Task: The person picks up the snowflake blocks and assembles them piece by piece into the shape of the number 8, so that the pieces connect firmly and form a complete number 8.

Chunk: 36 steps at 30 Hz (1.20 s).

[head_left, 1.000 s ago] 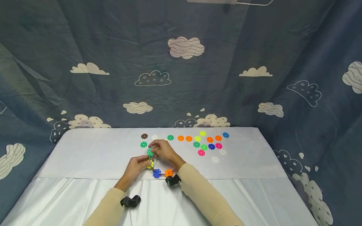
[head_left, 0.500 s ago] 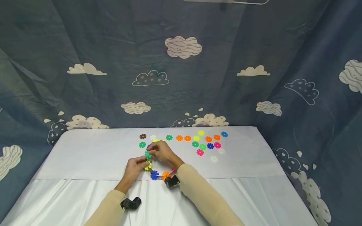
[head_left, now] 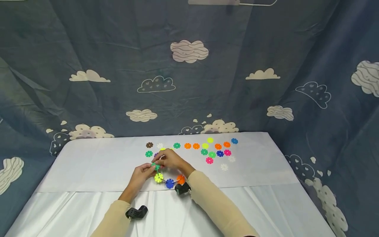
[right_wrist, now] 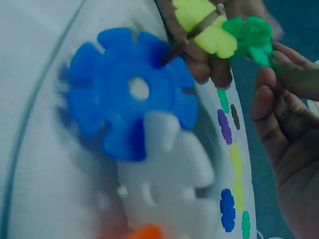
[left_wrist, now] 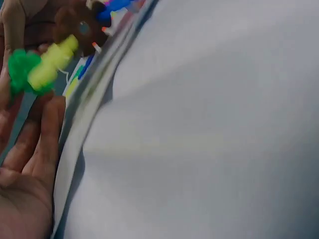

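Both hands meet at one end of a chain of interlocked plastic snowflake discs, near the front of the white tabletop. My right hand (head_left: pixel 171 159) pinches a green disc (right_wrist: pixel 253 37) between thumb and fingertips. Close beside it, my left hand (head_left: pixel 139 175) grips the chain with its fingertips at the green and yellow pieces. From there hang a yellow disc (head_left: pixel 158 178), a brown disc (left_wrist: pixel 75 27), a blue disc (head_left: pixel 169 183), a white disc (right_wrist: pixel 167 174) and an orange disc (head_left: pixel 180 179). The far end of the chain is hidden by my right wrist.
Loose snowflake discs lie flat across the back of the white table (head_left: pixel 97 164): a brown one (head_left: pixel 149 144), a green one (head_left: pixel 149 153), several orange, pink and others toward the right. A dark cloud-print curtain (head_left: pixel 160 98) hangs behind the table.
Both hands have lowered slightly, keeping hold of the chain. The yellow, blue and orange discs have swung to the right, and the yellow one turned its face to view. The pink disc has gone out of sight.
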Available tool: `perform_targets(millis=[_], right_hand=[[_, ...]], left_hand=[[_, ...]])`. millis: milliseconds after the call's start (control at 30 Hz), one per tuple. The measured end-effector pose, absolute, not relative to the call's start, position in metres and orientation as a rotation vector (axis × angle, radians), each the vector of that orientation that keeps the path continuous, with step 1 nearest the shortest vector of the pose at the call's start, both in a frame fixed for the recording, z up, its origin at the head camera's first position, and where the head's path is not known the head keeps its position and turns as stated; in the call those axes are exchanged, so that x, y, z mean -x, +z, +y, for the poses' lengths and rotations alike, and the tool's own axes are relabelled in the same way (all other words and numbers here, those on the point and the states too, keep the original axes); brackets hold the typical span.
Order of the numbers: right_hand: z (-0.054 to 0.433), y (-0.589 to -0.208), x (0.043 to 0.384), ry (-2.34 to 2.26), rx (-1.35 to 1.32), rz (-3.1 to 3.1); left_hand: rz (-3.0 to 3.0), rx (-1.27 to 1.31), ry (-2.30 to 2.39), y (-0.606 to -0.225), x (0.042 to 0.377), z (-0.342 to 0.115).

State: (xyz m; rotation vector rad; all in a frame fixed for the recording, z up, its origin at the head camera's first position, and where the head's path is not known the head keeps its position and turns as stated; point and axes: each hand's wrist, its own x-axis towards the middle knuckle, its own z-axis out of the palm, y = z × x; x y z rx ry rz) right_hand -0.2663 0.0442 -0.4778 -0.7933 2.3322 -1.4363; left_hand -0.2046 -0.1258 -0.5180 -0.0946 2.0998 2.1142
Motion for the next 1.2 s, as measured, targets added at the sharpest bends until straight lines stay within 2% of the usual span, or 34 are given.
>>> perform_targets(millis=[133, 400, 567, 933, 1100, 1200], right_hand=[[0.067, -0.475, 0.268, -1.433, 0.736, 2.398], [0.171, -0.482, 0.266, -1.236, 0.203, 2.819], [0.206, -0.492, 0.257, -1.007, 0.002, 2.906], [0.213, -0.496, 0.254, -0.943, -0.088, 2.902], [0.197, -0.491, 0.256, -1.164, 0.055, 2.865], [0.174, -0.483, 0.26, -1.33, 0.235, 2.767]], left_hand=[[2.102, 0.157, 2.135, -0.517, 0.204, -0.122], [2.14, 0.181, 2.093, -0.512, 0.209, -0.127], [2.136, 0.169, 2.093, -0.51, 0.211, -0.13], [2.108, 0.185, 2.11, -0.513, 0.208, -0.126], [2.101, 0.18, 2.129, -0.515, 0.211, -0.127], [2.102, 0.183, 2.144, -0.518, 0.21, -0.126]])
